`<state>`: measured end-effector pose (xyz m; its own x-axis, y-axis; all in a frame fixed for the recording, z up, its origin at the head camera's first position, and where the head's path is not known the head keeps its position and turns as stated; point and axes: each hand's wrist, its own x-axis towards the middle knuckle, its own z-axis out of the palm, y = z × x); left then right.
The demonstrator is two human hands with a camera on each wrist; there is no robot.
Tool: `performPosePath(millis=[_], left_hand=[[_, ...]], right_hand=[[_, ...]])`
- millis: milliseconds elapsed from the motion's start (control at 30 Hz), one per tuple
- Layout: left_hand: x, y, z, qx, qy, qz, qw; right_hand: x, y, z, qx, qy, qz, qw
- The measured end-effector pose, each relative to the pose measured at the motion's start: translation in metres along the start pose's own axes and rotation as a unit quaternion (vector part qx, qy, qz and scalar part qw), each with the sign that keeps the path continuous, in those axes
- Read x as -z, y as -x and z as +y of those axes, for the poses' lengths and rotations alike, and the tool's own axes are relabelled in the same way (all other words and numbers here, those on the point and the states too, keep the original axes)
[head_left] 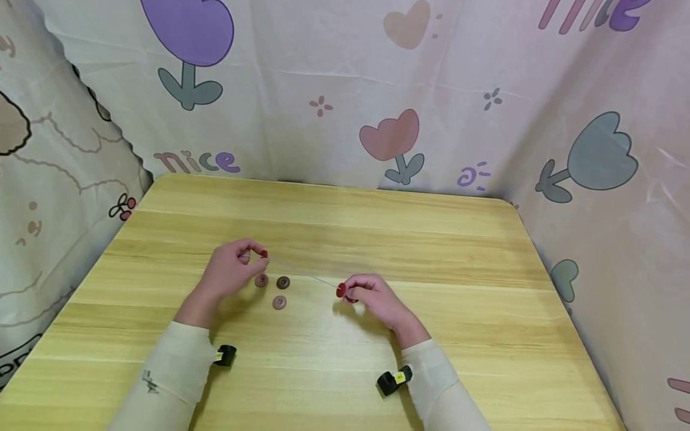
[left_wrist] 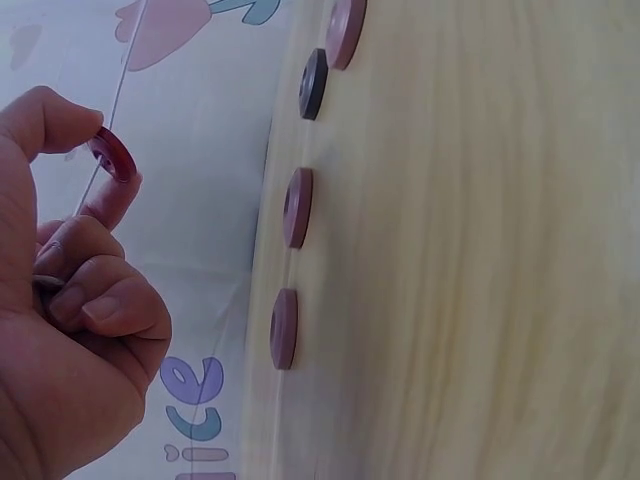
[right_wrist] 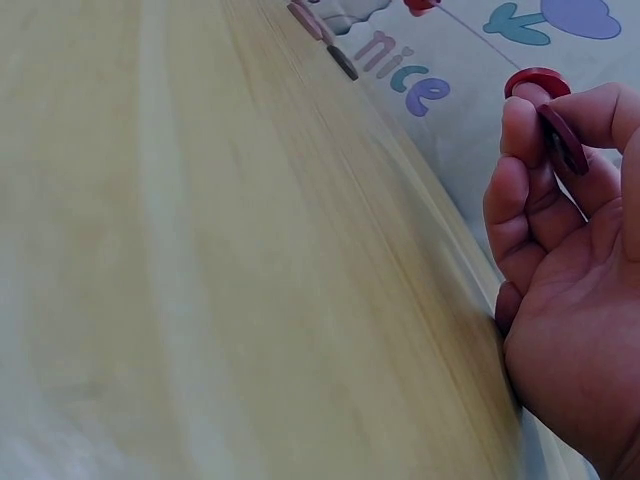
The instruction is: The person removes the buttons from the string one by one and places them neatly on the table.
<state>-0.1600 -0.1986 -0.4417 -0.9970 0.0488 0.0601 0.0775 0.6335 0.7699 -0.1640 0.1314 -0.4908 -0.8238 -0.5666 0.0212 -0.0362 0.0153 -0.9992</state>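
My left hand pinches a small red button between thumb and index finger; its other fingers curl toward the palm. A thin white thread passes by this button and stretches taut across to the right hand. There, a second red button sits on the thread at the fingertips. A dark maroon button is held between the right thumb and fingers, just beside the red one. Both hands are raised over the table, the left one close above loose buttons.
On the wooden table lie several loose buttons: a dark brown one, a mauve one and another mauve one by the left hand. Patterned cloth hangs behind and along the sides. A black camera is strapped at each wrist.
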Motion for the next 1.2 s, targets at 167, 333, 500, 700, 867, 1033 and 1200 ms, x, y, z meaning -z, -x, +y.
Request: performPosePath(millis=[167, 333, 500, 700, 867, 1033, 1200], left_hand=[[0.007, 0.001, -0.003, 0.021, 0.024, -0.007, 0.9995], [0.012, 0.001, -0.006, 0.035, 0.038, -0.007, 0.9986], [0.016, 0.001, -0.010, 0.023, 0.007, 0.015, 0.9996], [0.021, 0.001, -0.011, 0.012, -0.006, 0.033, 0.9994], [0.024, 0.002, -0.013, 0.008, -0.014, 0.050, 0.9986], [0.028, 0.002, -0.018, 0.013, -0.016, 0.060, 0.9980], [0.030, 0.004, -0.023, 0.027, -0.010, 0.065, 0.9974]], right_hand=[[0.000, -0.001, -0.001, 0.008, -0.002, -0.003, 1.0000], [0.000, -0.002, -0.001, 0.009, -0.003, -0.004, 1.0000], [-0.001, -0.001, 0.000, 0.006, -0.005, 0.000, 1.0000], [-0.001, -0.001, 0.001, 0.003, 0.001, 0.004, 1.0000], [-0.001, 0.000, -0.001, -0.002, 0.004, 0.008, 1.0000], [-0.002, 0.000, -0.001, -0.002, 0.003, 0.009, 1.0000], [-0.002, 0.000, 0.000, 0.005, 0.000, 0.005, 1.0000]])
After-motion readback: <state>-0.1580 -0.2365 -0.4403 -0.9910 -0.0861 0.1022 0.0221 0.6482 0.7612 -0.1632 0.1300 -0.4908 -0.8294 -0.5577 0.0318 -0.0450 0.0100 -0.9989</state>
